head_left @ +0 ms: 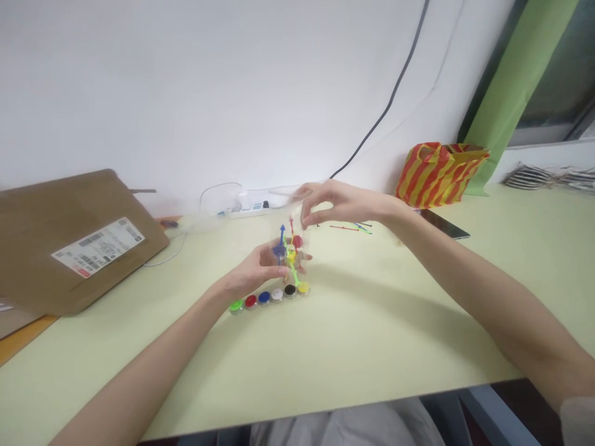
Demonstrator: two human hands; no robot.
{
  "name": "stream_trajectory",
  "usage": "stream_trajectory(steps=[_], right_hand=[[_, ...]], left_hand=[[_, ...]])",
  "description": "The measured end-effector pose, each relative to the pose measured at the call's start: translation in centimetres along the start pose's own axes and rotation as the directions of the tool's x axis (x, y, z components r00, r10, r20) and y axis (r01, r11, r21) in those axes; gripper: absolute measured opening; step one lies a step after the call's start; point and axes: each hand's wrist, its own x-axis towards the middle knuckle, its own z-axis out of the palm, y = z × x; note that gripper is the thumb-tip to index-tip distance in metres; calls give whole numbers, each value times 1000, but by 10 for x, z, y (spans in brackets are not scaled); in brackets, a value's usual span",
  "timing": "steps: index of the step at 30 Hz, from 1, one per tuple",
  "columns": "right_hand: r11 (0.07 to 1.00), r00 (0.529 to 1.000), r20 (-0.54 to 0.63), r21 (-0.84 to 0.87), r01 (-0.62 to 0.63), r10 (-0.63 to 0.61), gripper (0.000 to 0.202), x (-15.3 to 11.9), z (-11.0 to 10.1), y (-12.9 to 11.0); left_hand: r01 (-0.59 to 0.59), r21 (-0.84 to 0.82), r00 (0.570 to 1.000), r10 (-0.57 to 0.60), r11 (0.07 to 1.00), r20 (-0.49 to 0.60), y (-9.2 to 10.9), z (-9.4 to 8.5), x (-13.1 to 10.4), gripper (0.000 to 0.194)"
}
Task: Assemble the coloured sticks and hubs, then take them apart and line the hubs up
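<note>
My left hand (263, 267) is wrapped round a clear container at the middle of the table. Colourful pieces show in and above it: a blue arrow-tipped stick (282, 234), a red round piece (297, 241) and a yellow piece (291, 255). Above and to the right, my right hand (325, 201) hangs with its fingers bent down, thumb and fingertips close together; what they hold, if anything, is too blurred to tell. Just in front of the container runs a row of small paint pots, from a green pot (237, 305) to a yellow pot (303, 288).
Thin coloured sticks (346, 228) lie right of the container. A cardboard package (60, 241) is at the left, a power strip (251, 209) by the wall. A striped bag (437, 173) and a dark tablet (444, 224) stand and lie at the right.
</note>
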Motion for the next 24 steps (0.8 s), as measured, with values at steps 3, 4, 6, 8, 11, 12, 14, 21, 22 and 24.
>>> stream_trajectory(steps=[3, 4, 6, 8, 11, 12, 14, 21, 22, 24], right_hand=[[999, 997, -70, -31, 28, -30, 16, 3, 5, -6], [998, 995, -91, -46, 34, -38, 15, 5, 7, -9], [997, 991, -118, -58, 51, -57, 15, 7, 10, -15], [997, 982, -178, -49, 57, -64, 24, 10, 12, -11], [999, 923, -385, -46, -21, 1, 45, 15, 23, 22], [995, 898, -438, -60, -75, 41, 48, 15, 30, 39], [973, 902, -409, -109, -202, 141, 53, 14, 49, 75], [746, 855, -138, -432, -507, 500, 59, 13, 112, 149], [730, 842, -160, -433, -529, 515, 58, 18, 114, 153], [709, 808, -220, -392, -586, 546, 55, 30, 114, 160]], left_hand=[[40, -16, 999, -40, 999, 4, 2, 1, -1, 79], [48, -15, 999, -48, 999, 0, 1, 1, -1, 79], [30, -3, 999, -30, 1000, -26, 0, 0, -2, 73], [1, 24, 997, 1, 1000, -83, -3, -1, -1, 60], [-3, 72, 973, 20, 997, -228, -5, 0, 2, 49], [3, 89, 960, 22, 996, -279, -5, 0, 3, 47], [4, 113, 930, 38, 994, -366, -6, -1, 5, 45], [-28, 70, 883, 57, 997, -465, -8, -7, 7, 62], [-22, 75, 882, 55, 997, -468, -8, -8, 7, 61], [-8, 106, 872, 58, 994, -486, -10, -9, 7, 57]])
